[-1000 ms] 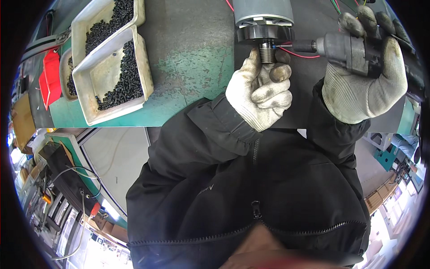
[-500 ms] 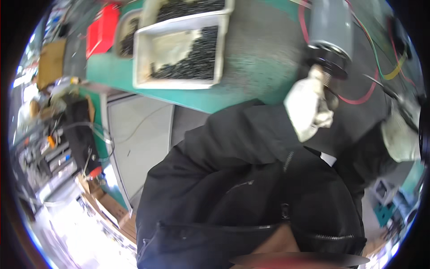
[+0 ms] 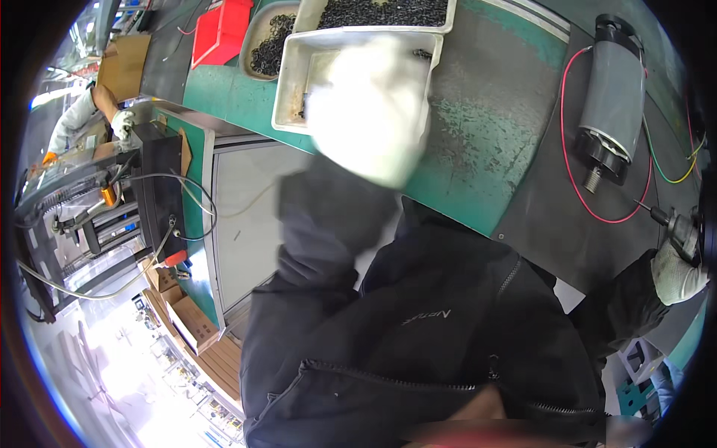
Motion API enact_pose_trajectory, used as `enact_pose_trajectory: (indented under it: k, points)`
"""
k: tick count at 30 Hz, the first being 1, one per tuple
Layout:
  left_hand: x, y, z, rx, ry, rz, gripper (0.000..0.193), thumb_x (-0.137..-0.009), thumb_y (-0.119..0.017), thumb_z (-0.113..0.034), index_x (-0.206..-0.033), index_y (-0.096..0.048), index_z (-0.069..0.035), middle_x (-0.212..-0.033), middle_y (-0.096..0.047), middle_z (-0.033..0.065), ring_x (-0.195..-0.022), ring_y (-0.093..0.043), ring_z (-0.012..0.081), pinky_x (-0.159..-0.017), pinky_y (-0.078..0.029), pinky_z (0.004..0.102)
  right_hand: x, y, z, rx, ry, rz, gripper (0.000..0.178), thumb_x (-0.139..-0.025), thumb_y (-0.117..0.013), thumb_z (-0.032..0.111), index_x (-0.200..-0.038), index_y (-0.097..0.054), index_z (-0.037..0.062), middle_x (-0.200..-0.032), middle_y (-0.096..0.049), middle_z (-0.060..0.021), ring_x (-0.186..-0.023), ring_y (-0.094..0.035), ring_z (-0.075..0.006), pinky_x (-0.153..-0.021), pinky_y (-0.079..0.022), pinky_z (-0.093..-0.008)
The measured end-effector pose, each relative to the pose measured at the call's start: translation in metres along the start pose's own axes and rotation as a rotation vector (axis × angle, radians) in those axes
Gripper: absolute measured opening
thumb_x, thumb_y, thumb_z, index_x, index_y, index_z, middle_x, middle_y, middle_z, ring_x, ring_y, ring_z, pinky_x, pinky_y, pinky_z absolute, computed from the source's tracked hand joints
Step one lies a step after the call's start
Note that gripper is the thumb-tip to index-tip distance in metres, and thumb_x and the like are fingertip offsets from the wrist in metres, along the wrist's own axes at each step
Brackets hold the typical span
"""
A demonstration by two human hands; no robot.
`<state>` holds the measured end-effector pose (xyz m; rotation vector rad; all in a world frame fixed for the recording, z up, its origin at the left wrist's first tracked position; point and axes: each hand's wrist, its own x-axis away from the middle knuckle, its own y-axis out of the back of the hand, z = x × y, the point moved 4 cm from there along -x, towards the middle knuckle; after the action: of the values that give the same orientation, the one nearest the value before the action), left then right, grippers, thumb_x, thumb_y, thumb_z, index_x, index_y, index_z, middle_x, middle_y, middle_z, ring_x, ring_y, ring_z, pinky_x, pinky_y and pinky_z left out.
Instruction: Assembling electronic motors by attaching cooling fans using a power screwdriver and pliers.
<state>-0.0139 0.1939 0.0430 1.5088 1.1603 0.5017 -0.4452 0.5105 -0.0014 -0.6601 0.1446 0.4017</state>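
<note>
My left hand (image 3: 370,112), in a white glove and smeared by motion, is over the white bin (image 3: 287,97) of small black parts. Its fingers cannot be made out, and it hides most of what lies in the bin. At the far right my right hand (image 3: 676,276), gloved too, is closed around a power screwdriver (image 3: 681,228) whose thin bit points left. Most of the tool's body is cut off by the picture's edge. Close to the bit lies a grey cylindrical motor (image 3: 614,104) with black ends and a threaded shaft facing me.
Behind the near bin stands another bin (image 3: 448,22) of small black parts, beside an oval tray (image 3: 258,63) of black rings and a red bin (image 3: 222,33). Red, green and yellow wires loop around the motor. A co-worker's gloved hand (image 3: 123,123) is at a black machine on the left.
My left hand has left the motor's shaft end and swung left over the white bin. My right hand stays at the right with the screwdriver. The whole view has shifted.
</note>
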Motion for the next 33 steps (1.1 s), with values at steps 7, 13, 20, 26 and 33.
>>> enact_pose_trajectory:
  k: [7,13,20,26,33]
  points:
    - [-0.035,-0.033,0.077,-0.274,-0.311,0.146,0.018,-0.086,-0.057,-0.014,-0.102,-0.066,-0.014,-0.094,-0.065,0.0126,-0.084,-0.066,0.0316,-0.073,-0.053,0.0423,0.001,0.000,-0.001,0.165,0.013,0.056,0.025,-0.086,-0.056,-0.001,-0.109,-0.057,-0.0103,-0.110,-0.062,-0.0220,-0.095,-0.064,-0.0287,-0.079,-0.056,-0.0389]
    - [-0.038,-0.045,0.070,-0.322,-0.314,0.344,0.013,-0.088,-0.058,-0.015,-0.097,-0.063,-0.008,-0.091,-0.064,0.0148,-0.082,-0.064,0.0341,-0.071,-0.052,0.0429,0.019,-0.025,0.000,-0.079,-0.098,0.136,0.030,-0.089,-0.051,0.008,-0.113,-0.055,-0.0097,-0.118,-0.058,-0.0252,-0.110,-0.057,-0.0370,-0.091,-0.049,-0.0537]
    - [-0.025,0.013,0.032,-0.043,-0.549,-0.044,0.015,-0.081,-0.065,-0.012,-0.088,-0.054,-0.005,-0.081,-0.058,0.0123,-0.066,-0.062,0.0273,-0.058,-0.050,0.0366,0.050,-0.071,0.008,0.088,-0.151,0.053,0.043,-0.091,-0.053,0.015,-0.129,-0.046,-0.0033,-0.121,-0.052,-0.0176,-0.100,-0.052,-0.0254,-0.090,-0.042,-0.0405]
    - [0.046,-0.025,-0.068,2.149,0.134,0.739,0.029,-0.086,-0.060,-0.003,-0.114,-0.050,-0.004,-0.090,-0.058,0.0189,-0.059,-0.053,0.0116,-0.054,-0.045,0.0234,0.092,-0.176,0.015,-0.472,-0.286,0.510,0.036,-0.085,-0.059,0.006,-0.119,-0.050,-0.0046,-0.111,-0.054,-0.0186,-0.094,-0.054,-0.0222,-0.083,-0.045,-0.0365]
    - [0.080,-0.086,-0.139,2.584,0.388,1.146,0.028,-0.096,-0.051,-0.011,-0.124,-0.054,-0.005,-0.106,-0.059,0.0108,-0.058,-0.039,0.0030,-0.053,-0.035,0.0184,0.098,-0.195,0.017,-0.432,-0.196,0.531,0.031,-0.085,-0.059,0.011,-0.112,-0.051,-0.0005,-0.105,-0.053,-0.0127,-0.089,-0.052,-0.0188,-0.076,-0.045,-0.0321]
